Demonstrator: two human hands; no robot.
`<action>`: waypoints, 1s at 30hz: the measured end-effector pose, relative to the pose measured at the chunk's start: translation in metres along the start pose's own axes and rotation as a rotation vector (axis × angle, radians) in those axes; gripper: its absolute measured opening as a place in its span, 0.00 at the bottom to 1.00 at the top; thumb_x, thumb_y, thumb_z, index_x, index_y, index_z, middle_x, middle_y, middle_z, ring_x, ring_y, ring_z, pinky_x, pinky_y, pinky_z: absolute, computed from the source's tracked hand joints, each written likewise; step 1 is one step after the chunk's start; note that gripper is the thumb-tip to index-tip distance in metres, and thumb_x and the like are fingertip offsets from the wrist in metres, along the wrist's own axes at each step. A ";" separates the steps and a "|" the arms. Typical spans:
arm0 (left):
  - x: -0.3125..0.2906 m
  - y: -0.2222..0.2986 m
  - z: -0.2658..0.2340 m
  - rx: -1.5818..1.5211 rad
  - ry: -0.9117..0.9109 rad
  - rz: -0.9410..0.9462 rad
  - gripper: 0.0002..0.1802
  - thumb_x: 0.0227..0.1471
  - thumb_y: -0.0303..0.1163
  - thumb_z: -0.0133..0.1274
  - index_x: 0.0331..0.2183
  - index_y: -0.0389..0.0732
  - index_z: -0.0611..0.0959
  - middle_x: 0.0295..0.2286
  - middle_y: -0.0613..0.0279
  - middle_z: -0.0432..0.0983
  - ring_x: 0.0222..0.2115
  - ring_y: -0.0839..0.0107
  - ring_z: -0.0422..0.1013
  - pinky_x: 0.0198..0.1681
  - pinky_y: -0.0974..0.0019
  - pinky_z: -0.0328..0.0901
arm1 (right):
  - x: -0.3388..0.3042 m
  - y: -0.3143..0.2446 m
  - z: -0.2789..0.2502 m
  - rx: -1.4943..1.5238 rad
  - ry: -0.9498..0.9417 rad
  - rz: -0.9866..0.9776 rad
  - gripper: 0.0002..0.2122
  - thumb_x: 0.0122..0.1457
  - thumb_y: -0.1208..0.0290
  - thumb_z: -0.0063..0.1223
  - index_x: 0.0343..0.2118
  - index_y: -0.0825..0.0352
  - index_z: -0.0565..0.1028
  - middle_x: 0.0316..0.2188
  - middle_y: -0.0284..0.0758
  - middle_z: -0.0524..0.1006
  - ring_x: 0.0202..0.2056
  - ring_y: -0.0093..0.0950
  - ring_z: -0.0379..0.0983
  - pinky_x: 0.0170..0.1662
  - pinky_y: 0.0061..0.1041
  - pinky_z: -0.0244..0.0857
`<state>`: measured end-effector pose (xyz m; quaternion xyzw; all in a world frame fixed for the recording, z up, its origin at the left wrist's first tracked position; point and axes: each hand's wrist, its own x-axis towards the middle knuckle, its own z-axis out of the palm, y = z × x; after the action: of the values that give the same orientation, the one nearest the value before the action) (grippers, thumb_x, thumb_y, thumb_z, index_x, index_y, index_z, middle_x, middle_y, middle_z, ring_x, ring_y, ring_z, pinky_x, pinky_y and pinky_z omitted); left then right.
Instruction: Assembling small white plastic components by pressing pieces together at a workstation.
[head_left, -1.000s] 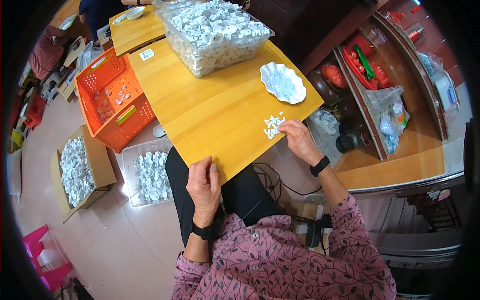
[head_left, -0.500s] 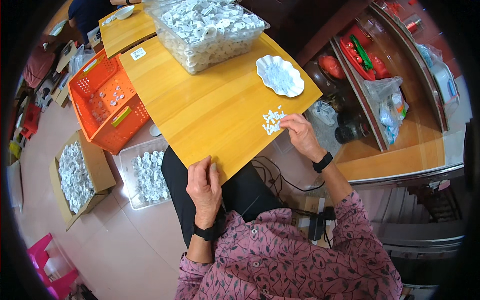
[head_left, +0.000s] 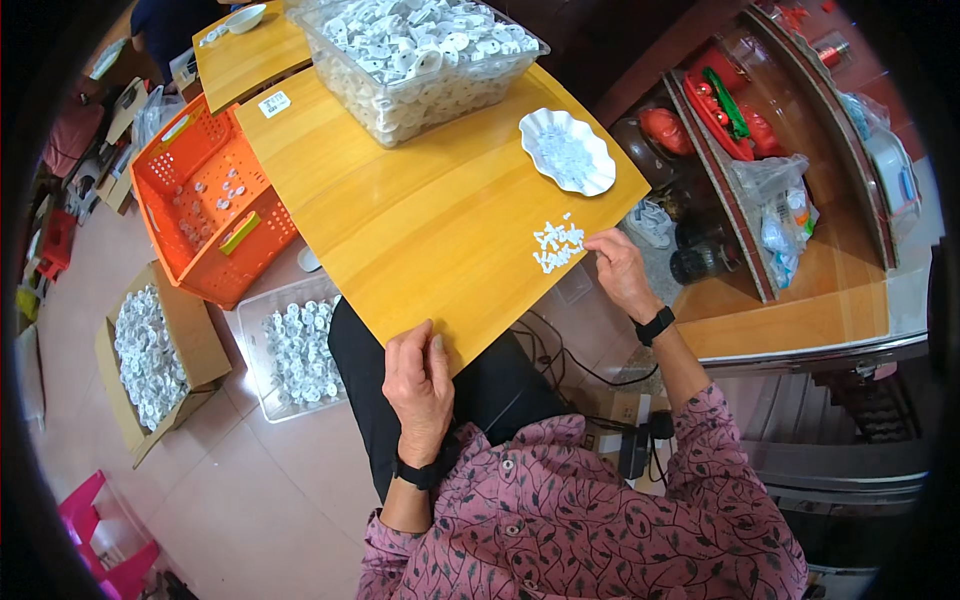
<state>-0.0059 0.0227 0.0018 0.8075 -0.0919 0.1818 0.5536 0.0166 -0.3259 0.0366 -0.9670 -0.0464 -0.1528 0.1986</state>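
Note:
My left hand (head_left: 418,385) rests at the near edge of the yellow wooden tabletop (head_left: 400,230), its fingers curled together with the thumb beside them. Anything between those fingers is hidden. Over the right edge, my right hand (head_left: 622,270) holds thumb and fingertips in a pinch; what is in them is too small to make out. Just left of its fingertips lies a loose pile of small white plastic pieces (head_left: 558,246). Beyond the pile stands a white scalloped dish (head_left: 606,170) with small translucent pieces in it. A large clear bin (head_left: 400,115) heaped with white round parts stands at the far side.
An orange basket (head_left: 222,265) with a few white parts stands left of the table. Below it on the floor are a cardboard box (head_left: 205,345) and a clear tray (head_left: 262,400), both holding white parts. Wooden shelves (head_left: 780,310) stand at right; a second table (head_left: 245,55) lies beyond.
My right hand has drawn back rightward from the white pile, whose pieces now show more fully. My left hand has shifted slightly to the right and down in view.

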 end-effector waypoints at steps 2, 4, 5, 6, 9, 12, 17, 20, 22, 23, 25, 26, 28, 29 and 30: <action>0.000 0.002 0.000 -0.006 -0.013 -0.023 0.11 0.53 0.20 0.56 0.41 0.35 0.80 0.33 0.50 0.76 0.33 0.56 0.75 0.36 0.61 0.71 | 0.001 0.000 0.001 0.036 0.011 0.012 0.13 0.48 0.90 0.45 0.35 0.73 0.78 0.37 0.44 0.77 0.43 0.43 0.73 0.48 0.36 0.67; -0.002 0.000 -0.001 -0.025 -0.023 -0.064 0.11 0.53 0.20 0.56 0.41 0.35 0.80 0.33 0.50 0.76 0.33 0.56 0.75 0.36 0.61 0.71 | 0.004 -0.008 0.000 -0.053 0.012 -0.067 0.15 0.47 0.92 0.43 0.35 0.73 0.78 0.37 0.43 0.78 0.42 0.42 0.74 0.47 0.33 0.69; -0.002 0.000 -0.002 -0.019 -0.021 -0.066 0.11 0.53 0.20 0.56 0.41 0.35 0.80 0.33 0.50 0.76 0.33 0.56 0.75 0.36 0.61 0.71 | 0.004 -0.010 0.001 -0.047 0.010 -0.068 0.15 0.47 0.92 0.43 0.35 0.73 0.78 0.37 0.43 0.78 0.42 0.42 0.74 0.47 0.33 0.69; -0.002 0.000 -0.001 -0.024 -0.023 -0.073 0.11 0.53 0.20 0.56 0.40 0.35 0.80 0.33 0.50 0.76 0.33 0.56 0.75 0.36 0.61 0.71 | 0.005 -0.010 0.002 -0.045 0.009 -0.074 0.14 0.48 0.91 0.43 0.35 0.73 0.78 0.38 0.43 0.77 0.43 0.42 0.73 0.48 0.35 0.68; -0.002 0.001 -0.001 -0.027 -0.020 -0.079 0.11 0.53 0.20 0.56 0.40 0.35 0.80 0.33 0.50 0.76 0.33 0.56 0.76 0.36 0.62 0.71 | 0.008 -0.009 0.004 -0.021 0.030 -0.050 0.14 0.48 0.89 0.44 0.35 0.72 0.78 0.39 0.43 0.77 0.44 0.43 0.72 0.49 0.37 0.66; -0.001 0.002 -0.001 -0.011 -0.013 -0.072 0.10 0.53 0.20 0.56 0.40 0.35 0.81 0.33 0.50 0.76 0.32 0.56 0.76 0.36 0.62 0.71 | 0.013 -0.005 0.007 -0.024 0.038 -0.070 0.14 0.49 0.89 0.45 0.36 0.71 0.78 0.39 0.41 0.76 0.44 0.41 0.71 0.49 0.37 0.65; 0.000 0.003 0.000 0.007 -0.018 -0.080 0.10 0.52 0.20 0.57 0.40 0.34 0.81 0.33 0.50 0.76 0.32 0.56 0.76 0.36 0.62 0.71 | 0.011 -0.009 0.006 -0.055 0.014 -0.093 0.12 0.49 0.88 0.47 0.35 0.69 0.79 0.39 0.40 0.76 0.45 0.39 0.71 0.50 0.36 0.64; 0.000 0.005 0.002 0.029 -0.008 -0.061 0.10 0.53 0.20 0.56 0.40 0.34 0.81 0.32 0.51 0.76 0.30 0.59 0.76 0.34 0.63 0.71 | 0.011 -0.020 0.002 -0.056 0.011 -0.141 0.11 0.49 0.87 0.50 0.34 0.69 0.79 0.40 0.39 0.76 0.46 0.39 0.71 0.50 0.36 0.64; 0.001 0.008 0.002 0.024 0.004 -0.064 0.10 0.53 0.20 0.56 0.39 0.34 0.80 0.31 0.52 0.76 0.28 0.62 0.76 0.31 0.65 0.71 | 0.008 -0.029 0.002 -0.031 -0.034 -0.207 0.12 0.48 0.89 0.48 0.33 0.69 0.79 0.40 0.40 0.76 0.44 0.41 0.71 0.50 0.35 0.65; 0.002 0.008 0.002 0.031 0.012 -0.030 0.09 0.53 0.19 0.56 0.39 0.34 0.80 0.30 0.52 0.75 0.26 0.65 0.75 0.29 0.66 0.71 | 0.007 -0.031 0.001 -0.043 -0.046 -0.195 0.11 0.48 0.89 0.48 0.32 0.69 0.79 0.41 0.40 0.76 0.45 0.41 0.71 0.51 0.35 0.64; 0.000 0.005 0.004 0.028 0.009 -0.028 0.09 0.53 0.19 0.56 0.39 0.34 0.80 0.30 0.52 0.75 0.26 0.65 0.76 0.29 0.67 0.71 | 0.007 -0.025 -0.001 -0.048 -0.021 -0.203 0.10 0.49 0.88 0.49 0.32 0.69 0.79 0.41 0.39 0.76 0.45 0.39 0.71 0.50 0.35 0.64; -0.001 0.004 0.004 0.021 0.008 -0.030 0.09 0.53 0.19 0.56 0.39 0.34 0.80 0.30 0.52 0.75 0.26 0.65 0.76 0.29 0.67 0.71 | 0.006 -0.023 -0.002 -0.055 0.000 -0.214 0.09 0.50 0.87 0.50 0.32 0.69 0.79 0.40 0.38 0.76 0.45 0.38 0.71 0.48 0.35 0.64; -0.001 0.005 0.004 0.016 0.006 -0.032 0.09 0.54 0.19 0.56 0.39 0.34 0.80 0.30 0.53 0.75 0.25 0.66 0.76 0.29 0.67 0.71 | 0.006 -0.023 -0.001 -0.034 0.017 -0.209 0.09 0.50 0.86 0.50 0.32 0.69 0.79 0.40 0.38 0.76 0.45 0.38 0.71 0.48 0.35 0.64; -0.001 0.005 0.004 0.007 0.005 -0.038 0.09 0.54 0.19 0.56 0.39 0.34 0.80 0.30 0.53 0.75 0.25 0.66 0.76 0.29 0.67 0.71 | 0.006 -0.024 0.000 -0.018 0.031 -0.206 0.09 0.50 0.86 0.50 0.32 0.68 0.79 0.39 0.38 0.76 0.44 0.37 0.71 0.48 0.35 0.64; 0.000 0.005 0.003 0.009 0.005 -0.035 0.09 0.54 0.19 0.56 0.39 0.34 0.80 0.30 0.53 0.75 0.25 0.66 0.76 0.29 0.67 0.71 | 0.005 -0.025 0.000 -0.015 0.034 -0.206 0.09 0.50 0.86 0.50 0.32 0.68 0.79 0.39 0.38 0.76 0.44 0.37 0.71 0.48 0.35 0.64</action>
<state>-0.0075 0.0175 0.0051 0.8111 -0.0753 0.1745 0.5531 0.0182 -0.3030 0.0471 -0.9559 -0.1411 -0.1890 0.1751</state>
